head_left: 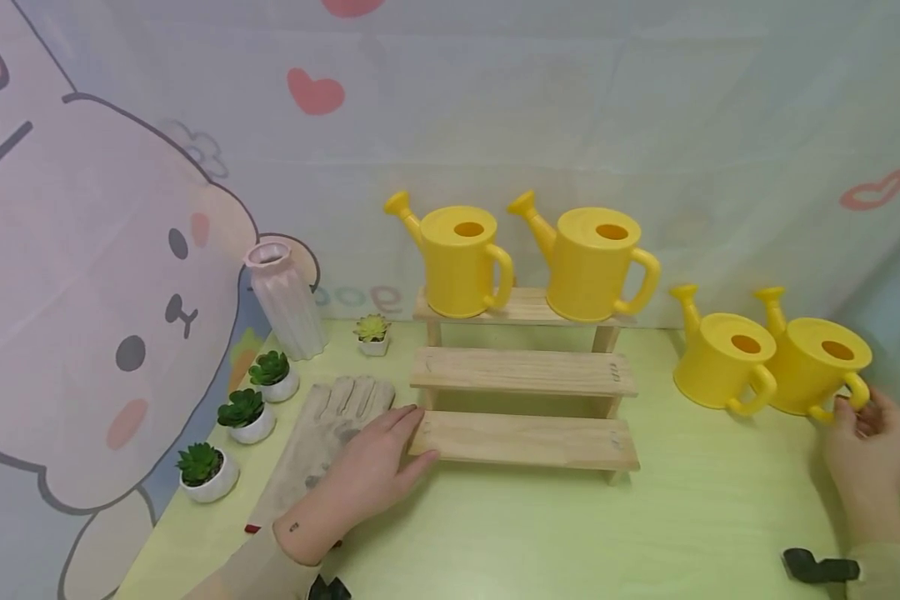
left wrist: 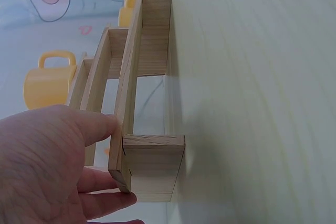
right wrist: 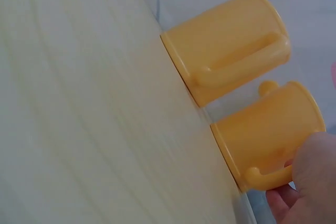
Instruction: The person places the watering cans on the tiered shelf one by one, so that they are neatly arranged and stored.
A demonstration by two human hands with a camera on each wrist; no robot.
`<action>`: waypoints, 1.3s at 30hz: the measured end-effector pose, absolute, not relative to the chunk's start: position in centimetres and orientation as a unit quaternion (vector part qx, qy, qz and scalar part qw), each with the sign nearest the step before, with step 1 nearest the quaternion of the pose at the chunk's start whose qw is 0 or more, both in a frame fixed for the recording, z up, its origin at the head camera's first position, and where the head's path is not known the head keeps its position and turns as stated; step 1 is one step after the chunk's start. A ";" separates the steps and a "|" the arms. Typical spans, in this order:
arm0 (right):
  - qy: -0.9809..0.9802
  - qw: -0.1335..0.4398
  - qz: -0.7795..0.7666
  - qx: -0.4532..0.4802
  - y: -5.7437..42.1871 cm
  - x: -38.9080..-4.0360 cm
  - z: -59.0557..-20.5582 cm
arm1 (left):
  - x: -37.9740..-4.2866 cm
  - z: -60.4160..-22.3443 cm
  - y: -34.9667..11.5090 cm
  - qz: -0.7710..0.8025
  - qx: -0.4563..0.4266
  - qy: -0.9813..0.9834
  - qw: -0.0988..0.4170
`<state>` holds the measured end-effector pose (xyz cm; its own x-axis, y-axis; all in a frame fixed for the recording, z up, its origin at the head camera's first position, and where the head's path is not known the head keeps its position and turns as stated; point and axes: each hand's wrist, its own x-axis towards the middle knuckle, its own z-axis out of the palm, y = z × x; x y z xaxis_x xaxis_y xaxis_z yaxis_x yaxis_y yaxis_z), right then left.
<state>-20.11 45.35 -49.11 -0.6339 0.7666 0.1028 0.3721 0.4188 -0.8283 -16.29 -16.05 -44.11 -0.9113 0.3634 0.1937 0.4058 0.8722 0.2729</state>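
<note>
My right hand [head_left: 873, 446] grips the handle of the rightmost yellow watering can [head_left: 817, 362], which stands upright on the table. Beside it, on its left, is a second yellow watering can [head_left: 723, 358]. In the right wrist view, fingers curl around the handle of the lower can [right wrist: 273, 140]. With thumb and fingers, my left hand [head_left: 367, 462] holds the left end of the lowest board on a three-step wooden stand [head_left: 525, 437]. The left wrist view shows the thumb against the board [left wrist: 128, 93]. Two more yellow watering cans [head_left: 461, 262] [head_left: 596, 262] sit on the top step.
Left of the stand lie beige work gloves [head_left: 315, 442]. Potted succulents [head_left: 247, 417] line the table's left side, with a pale pink vase [head_left: 288, 304] behind them. A small light-green succulent [head_left: 373, 333] stands near the stand. A printed cloth [head_left: 720, 108] hangs behind the table [head_left: 532, 542].
</note>
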 end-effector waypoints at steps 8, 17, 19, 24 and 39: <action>-0.826 0.222 0.362 -0.372 45.3 -19.8 -48.9 | -16.4 -44.1 -16.0 -0.161 -0.199 -0.964 0.067; -0.812 0.235 0.383 -0.373 44.9 -19.4 -48.3 | -16.4 -44.2 -16.0 -0.158 -0.196 -0.966 0.067; -0.801 0.244 0.399 -0.374 44.8 -19.4 -48.0 | -16.4 -44.2 -16.1 -0.158 -0.196 -0.965 0.069; -0.751 0.275 0.471 -0.371 43.7 -19.0 -46.2 | -16.4 -44.3 -16.1 -0.157 -0.196 -0.965 0.069; -0.715 0.450 0.488 -0.221 36.0 -16.7 -38.6 | -16.3 -44.3 -16.0 -0.156 -0.195 -0.966 0.063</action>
